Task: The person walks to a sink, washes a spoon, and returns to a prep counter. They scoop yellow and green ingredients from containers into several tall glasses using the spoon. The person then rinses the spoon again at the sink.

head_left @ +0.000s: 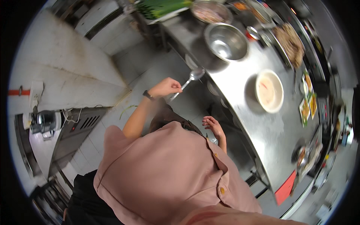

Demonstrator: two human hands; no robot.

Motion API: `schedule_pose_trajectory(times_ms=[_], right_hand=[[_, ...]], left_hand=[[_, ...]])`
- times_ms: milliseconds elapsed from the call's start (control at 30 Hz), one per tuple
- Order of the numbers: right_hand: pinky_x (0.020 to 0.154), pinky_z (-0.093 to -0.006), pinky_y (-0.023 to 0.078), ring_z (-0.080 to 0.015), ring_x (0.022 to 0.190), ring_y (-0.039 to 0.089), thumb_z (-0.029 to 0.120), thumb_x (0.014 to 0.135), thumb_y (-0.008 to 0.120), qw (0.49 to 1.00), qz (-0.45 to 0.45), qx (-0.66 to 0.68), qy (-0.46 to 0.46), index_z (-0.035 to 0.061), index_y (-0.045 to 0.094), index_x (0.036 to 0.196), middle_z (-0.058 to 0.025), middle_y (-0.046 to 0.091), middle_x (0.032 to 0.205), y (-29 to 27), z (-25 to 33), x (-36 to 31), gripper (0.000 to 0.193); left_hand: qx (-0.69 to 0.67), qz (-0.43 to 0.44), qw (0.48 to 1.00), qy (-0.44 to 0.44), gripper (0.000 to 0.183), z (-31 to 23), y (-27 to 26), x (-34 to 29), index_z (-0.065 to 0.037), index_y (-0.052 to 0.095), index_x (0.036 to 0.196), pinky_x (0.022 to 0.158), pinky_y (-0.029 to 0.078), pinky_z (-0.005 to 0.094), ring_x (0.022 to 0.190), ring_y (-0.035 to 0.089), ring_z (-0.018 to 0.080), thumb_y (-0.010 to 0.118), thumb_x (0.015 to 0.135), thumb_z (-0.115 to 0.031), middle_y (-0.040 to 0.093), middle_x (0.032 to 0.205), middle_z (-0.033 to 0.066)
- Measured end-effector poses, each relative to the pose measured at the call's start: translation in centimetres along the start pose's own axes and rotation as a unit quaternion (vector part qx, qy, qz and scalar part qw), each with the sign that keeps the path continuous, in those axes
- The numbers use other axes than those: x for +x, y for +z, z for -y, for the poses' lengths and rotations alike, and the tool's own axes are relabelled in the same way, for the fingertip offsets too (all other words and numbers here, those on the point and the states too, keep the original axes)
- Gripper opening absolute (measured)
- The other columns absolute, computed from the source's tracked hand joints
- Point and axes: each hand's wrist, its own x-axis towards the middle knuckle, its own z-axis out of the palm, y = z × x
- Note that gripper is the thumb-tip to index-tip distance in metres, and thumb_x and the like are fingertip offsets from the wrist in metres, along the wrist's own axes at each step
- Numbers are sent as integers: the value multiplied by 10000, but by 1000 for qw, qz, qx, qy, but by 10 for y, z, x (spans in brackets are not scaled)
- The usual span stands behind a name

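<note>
My left hand [165,87] is closed around the handle of a large metal spoon [196,73]. The spoon slants up and to the right, its bowl out over the floor near the edge of the steel table [243,123]. A dark band circles the left wrist. My right hand [213,125] hangs beside my body, short of the table edge, its fingers loosely bent and apart with nothing seen in them. Across the tabletop, a white bowl [269,91] holds a pale liquid with a small reddish piece in it.
A steel mixing bowl [226,42] stands farther along the table, beside a basin of pinkish food [212,11]. Small dishes of food [305,110] line the far side. A red board [285,187] lies at the near corner. Left is a white wall [71,71] with a metal cabinet [77,131].
</note>
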Motion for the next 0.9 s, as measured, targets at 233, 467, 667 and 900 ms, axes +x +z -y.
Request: schedule_pose_trajectory(times_ms=[233,467,667,900], right_hand=[[690,-334,460,-177,793,588,301,913,493,956,-95,-162,224,70,549,1084,-57,608,951,15,-34,165,293],[601,-375,458,-206,710,588,334,892,477,944,-91,-179,262,86,572,1013,-66,614,890,56,-16,349,292],[540,-312,451,-137,652,541,265,885,503,944,57,-300,123,106,581,918,-20,559,738,288,124,674,180],[590,-252,444,-109,711,564,237,906,515,937,217,-247,-122,59,543,1089,-27,581,841,679,387,914,256]], left_hand=[[-135,-252,958,-34,167,109,-174,-68,-4,611,850,547,357,202,600,425,19,629,870,-169,524,663,-60],[-175,-401,899,15,202,158,-362,-30,-1,611,861,571,366,204,619,431,26,612,883,-201,524,664,-51],[-150,-493,857,22,224,161,-569,33,3,612,884,548,340,212,602,385,35,621,878,-221,468,646,-62],[-166,-584,795,-5,172,200,-755,4,-26,618,908,544,334,198,612,402,25,624,873,-195,491,690,-68]])
